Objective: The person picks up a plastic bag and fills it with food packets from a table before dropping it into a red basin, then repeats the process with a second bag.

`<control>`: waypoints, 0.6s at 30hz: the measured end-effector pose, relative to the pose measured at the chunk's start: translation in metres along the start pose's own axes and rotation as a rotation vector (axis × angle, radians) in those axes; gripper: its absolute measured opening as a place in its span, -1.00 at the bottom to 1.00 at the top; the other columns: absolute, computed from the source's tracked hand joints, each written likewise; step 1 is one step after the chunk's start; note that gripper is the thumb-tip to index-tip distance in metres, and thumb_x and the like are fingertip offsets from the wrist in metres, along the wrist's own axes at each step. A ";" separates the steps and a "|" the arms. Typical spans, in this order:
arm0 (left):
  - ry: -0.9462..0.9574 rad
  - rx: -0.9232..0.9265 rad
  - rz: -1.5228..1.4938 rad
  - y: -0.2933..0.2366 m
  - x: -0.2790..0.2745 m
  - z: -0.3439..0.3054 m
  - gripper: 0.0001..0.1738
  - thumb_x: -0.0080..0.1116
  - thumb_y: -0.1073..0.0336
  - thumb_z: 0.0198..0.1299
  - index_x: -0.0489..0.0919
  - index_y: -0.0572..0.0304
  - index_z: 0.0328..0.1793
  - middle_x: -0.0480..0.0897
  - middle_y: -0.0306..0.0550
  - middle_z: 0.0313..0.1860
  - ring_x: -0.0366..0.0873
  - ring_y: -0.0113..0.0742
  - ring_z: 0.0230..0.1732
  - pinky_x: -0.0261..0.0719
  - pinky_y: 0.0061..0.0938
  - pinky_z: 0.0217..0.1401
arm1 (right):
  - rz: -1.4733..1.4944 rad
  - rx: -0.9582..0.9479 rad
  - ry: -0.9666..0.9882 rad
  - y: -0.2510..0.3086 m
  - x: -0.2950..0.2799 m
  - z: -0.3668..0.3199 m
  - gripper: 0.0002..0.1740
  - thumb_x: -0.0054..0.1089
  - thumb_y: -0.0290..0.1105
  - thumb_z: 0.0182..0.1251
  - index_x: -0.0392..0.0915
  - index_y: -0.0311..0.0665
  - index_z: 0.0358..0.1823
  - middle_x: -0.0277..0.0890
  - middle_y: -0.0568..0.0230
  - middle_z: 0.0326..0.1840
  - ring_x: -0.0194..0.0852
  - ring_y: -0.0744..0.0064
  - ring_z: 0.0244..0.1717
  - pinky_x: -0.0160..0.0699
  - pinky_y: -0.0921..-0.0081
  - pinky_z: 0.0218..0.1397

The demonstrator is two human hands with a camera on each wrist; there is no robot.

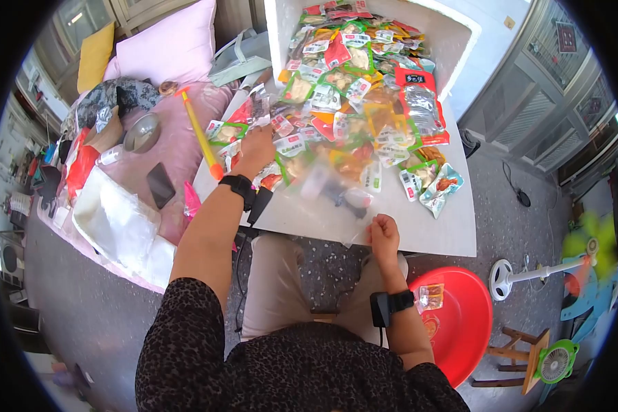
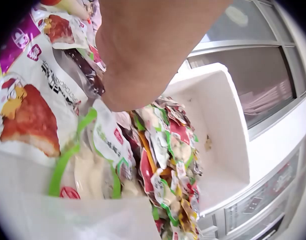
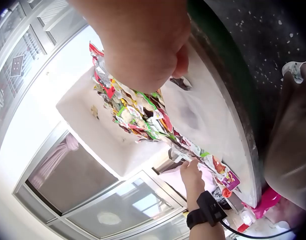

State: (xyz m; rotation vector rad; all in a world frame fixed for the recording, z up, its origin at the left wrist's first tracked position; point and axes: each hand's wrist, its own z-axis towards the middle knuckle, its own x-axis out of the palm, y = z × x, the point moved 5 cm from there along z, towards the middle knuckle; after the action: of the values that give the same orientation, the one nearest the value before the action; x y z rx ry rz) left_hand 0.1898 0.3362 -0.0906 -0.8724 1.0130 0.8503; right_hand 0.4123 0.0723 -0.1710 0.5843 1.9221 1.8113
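Over the left side of a pile of snack packets, my left hand reaches down with its fingertips among the wrappers. A dark see-through packet lies right at those fingertips; whether they grip it I cannot tell. My right hand is at the front edge of the white tabletop, fingers curled, pinching the edge of a clear plastic bag. This bag stretches left across the tabletop and overlaps the nearest packets. In the left wrist view, white packets with a meat picture lie close by the hand.
A white foam box lies open behind the pile, packets spilling from it. A red basin with one packet stands at lower right. A pink-covered bed on the left bears a metal bowl and a yellow stick.
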 end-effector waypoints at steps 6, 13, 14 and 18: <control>0.180 -0.012 0.144 0.011 0.024 0.009 -0.55 -0.01 0.32 -0.12 0.30 0.19 -0.01 0.46 0.11 -0.16 0.43 -0.01 -0.13 0.40 -0.23 -0.13 | 0.003 -0.010 0.009 0.000 0.000 0.000 -0.81 -0.14 -0.53 0.10 0.31 -0.36 -0.22 0.33 0.30 -0.44 0.28 0.64 -0.55 0.32 0.73 -0.60; 0.054 0.043 0.277 0.004 0.034 0.016 -0.61 -0.05 0.32 -0.08 0.33 0.17 -0.05 0.49 0.04 -0.25 0.47 -0.08 -0.22 0.42 -0.27 -0.21 | 0.030 -0.001 0.024 0.003 0.001 -0.001 -0.81 -0.14 -0.54 0.10 0.30 -0.36 -0.22 0.34 0.29 -0.43 0.30 0.63 -0.53 0.33 0.72 -0.59; 0.020 0.054 0.268 0.003 0.033 0.017 -0.62 -0.05 0.31 -0.08 0.34 0.14 -0.06 0.50 0.02 -0.28 0.48 -0.09 -0.24 0.41 -0.26 -0.23 | 0.038 -0.006 0.018 0.003 0.001 -0.001 -0.81 -0.14 -0.54 0.10 0.30 -0.36 -0.22 0.34 0.29 -0.43 0.30 0.63 -0.53 0.33 0.72 -0.59; -0.234 0.116 0.119 -0.020 -0.002 0.007 -0.62 -0.05 0.34 -0.14 0.36 0.12 -0.08 0.50 -0.02 -0.29 0.48 -0.11 -0.27 0.39 -0.25 -0.27 | 0.047 -0.011 0.031 0.000 0.001 -0.001 -0.81 -0.13 -0.54 0.09 0.29 -0.36 -0.21 0.34 0.30 -0.42 0.31 0.63 -0.52 0.31 0.74 -0.60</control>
State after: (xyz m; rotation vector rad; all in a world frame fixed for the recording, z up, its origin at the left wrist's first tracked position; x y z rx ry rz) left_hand 0.2093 0.3342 -0.0823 -0.6034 0.9055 0.9599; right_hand 0.4109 0.0715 -0.1705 0.6054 1.9323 1.8694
